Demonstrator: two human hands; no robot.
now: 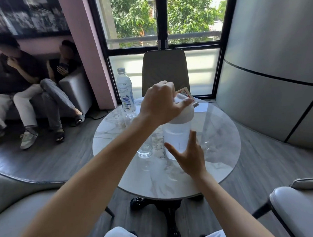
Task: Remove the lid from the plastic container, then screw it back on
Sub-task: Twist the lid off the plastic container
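Observation:
A translucent white plastic container (pixel 176 137) stands upright near the middle of the round marble table (pixel 221 133). Its white lid (pixel 184 115) sits on top of it. My left hand (pixel 160 103) comes from above and is closed over the lid, fingers curled around its rim. My right hand (pixel 188 156) is at the container's lower front with fingers spread apart; the fingertips are at or just off its wall, and I cannot tell if they touch.
A clear drinking glass (pixel 144 149) stands just left of the container. A water bottle (pixel 125 91) is at the table's far left edge, and a card or packet (pixel 185 92) lies behind the lid. A chair (pixel 165 69) faces me. Two people sit on a sofa at left.

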